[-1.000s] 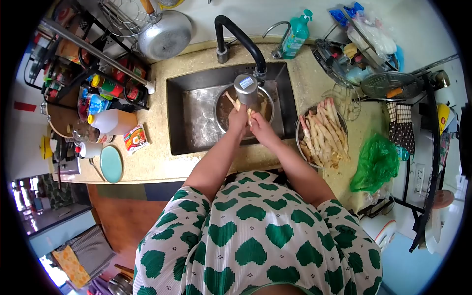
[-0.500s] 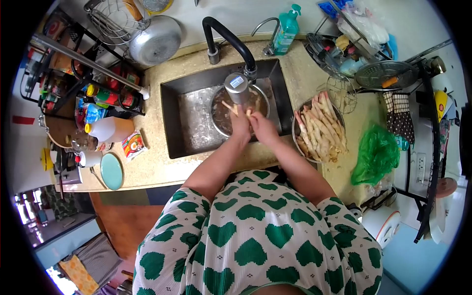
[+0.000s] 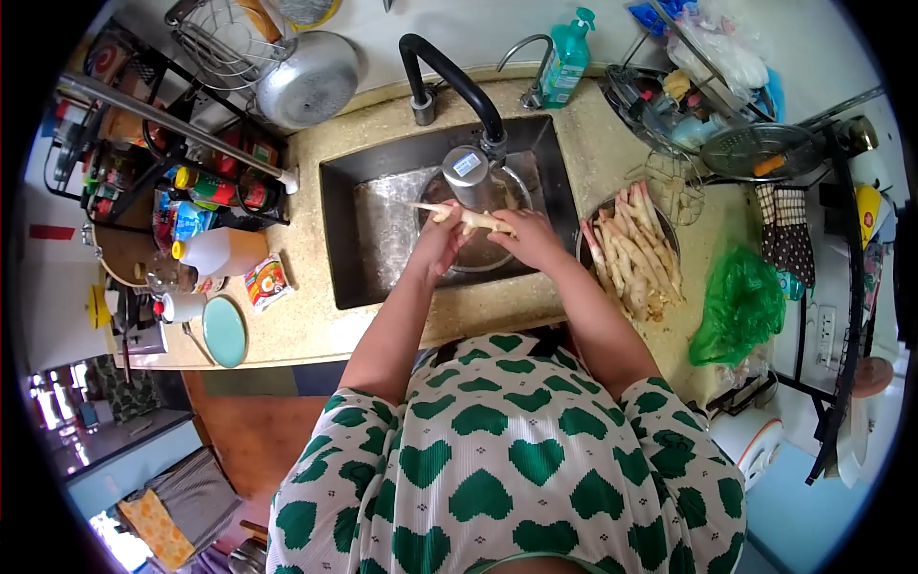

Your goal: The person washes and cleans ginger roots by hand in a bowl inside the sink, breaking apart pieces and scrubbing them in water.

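Over the sink I hold a pale, knobby piece of young ginger root with a thin pointed tip. My left hand is closed round its left part, and the tip sticks out beyond the fingers. On the other end, my right hand pinches it between thumb and fingers. Below the hands a round metal bowl of brownish water stands in the sink, partly hidden by the faucet head. To the right, a second bowl is heaped with long, pink-tipped ginger roots.
A black faucet arches over the sink. Behind it stands a green soap bottle. At right lie a green plastic bag and a wire rack. On the left are a jug, a noodle packet and a teal lid.
Both hands have risen out from low over the bowl and moved apart. The ginger root is now held level between them, fully above the water. The view has shifted slightly.
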The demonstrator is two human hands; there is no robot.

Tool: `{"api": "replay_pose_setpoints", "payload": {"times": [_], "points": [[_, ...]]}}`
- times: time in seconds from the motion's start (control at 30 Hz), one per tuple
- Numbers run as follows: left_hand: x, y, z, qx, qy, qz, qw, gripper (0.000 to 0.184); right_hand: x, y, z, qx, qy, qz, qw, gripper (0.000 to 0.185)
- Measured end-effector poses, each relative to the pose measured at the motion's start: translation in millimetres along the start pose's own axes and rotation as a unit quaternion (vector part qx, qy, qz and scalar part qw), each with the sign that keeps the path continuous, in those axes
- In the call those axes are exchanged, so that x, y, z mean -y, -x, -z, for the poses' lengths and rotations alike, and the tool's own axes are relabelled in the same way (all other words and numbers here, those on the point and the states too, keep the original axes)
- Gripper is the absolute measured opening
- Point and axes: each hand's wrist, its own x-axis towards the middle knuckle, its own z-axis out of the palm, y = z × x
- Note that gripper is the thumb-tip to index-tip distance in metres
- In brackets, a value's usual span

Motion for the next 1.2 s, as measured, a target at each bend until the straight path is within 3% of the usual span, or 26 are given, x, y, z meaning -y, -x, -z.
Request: {"api": "replay_pose_setpoints", "payload": {"times": [0.13, 0.23, 0.37, 0.47, 0.57, 0.6, 0.7, 0.73, 0.87, 0.93, 1.03, 1.13, 1.2], "points": [[-5, 1, -7, -0.010, -0.014, -0.061, 0.998, 0.026, 10, -17, -16, -0.025, -0.048, -0.088, 0.995, 0.022], [-10, 4, -5, -0.058, -0.050, -0.075, 0.994, 0.027, 5, -28, -26, 0.029, -0.043, -0.142, 0.988, 0.022], [-21, 9, 5, -0.061, -0.009, -0.092, 0.994, 0.022, 10, -43, -17, 0.114, 0.041, -0.064, 0.991, 0.027], [-31, 7, 19, -0.035, -0.005, -0.108, 0.994, 0.021, 0, -47, -16, 0.155, -0.169, -0.096, 0.969, 0.036], [-39, 17, 7, -0.032, -0.044, -0.104, 0.993, 0.023, -6, -49, -28, 0.197, -0.243, -0.161, 0.936, 0.039], [-36, 15, 8, -0.035, -0.032, -0.108, 0.993, 0.024, 1, -51, -27, 0.214, -0.197, -0.158, 0.944, 0.038], [-28, 9, 7, -0.068, -0.014, -0.126, 0.990, 0.024, 23, -51, -20, 0.091, -0.032, -0.098, 0.990, 0.037], [-28, 8, 8, -0.061, -0.010, -0.117, 0.991, 0.024, 12, -53, -31, 0.082, -0.018, -0.142, 0.986, 0.035], [-31, 8, 2, -0.075, 0.006, -0.125, 0.989, 0.026, -3, -57, -41, 0.047, 0.044, -0.069, 0.996, 0.024], [-30, 6, 2, -0.081, 0.016, -0.127, 0.988, 0.027, 28, -60, -13, 0.065, 0.091, -0.014, 0.994, 0.021], [-28, 8, 7, -0.077, 0.017, -0.119, 0.990, 0.025, 21, -49, -27, -0.023, 0.031, 0.062, 0.997, 0.017], [-20, 13, 14, -0.065, 0.000, -0.094, 0.993, 0.022, -5, -43, -37, 0.020, 0.065, 0.029, 0.997, 0.018], [-15, 14, 21, -0.071, 0.010, -0.105, 0.992, 0.021, -25, -34, -53, -0.025, -0.078, -0.136, 0.987, 0.020]]}}
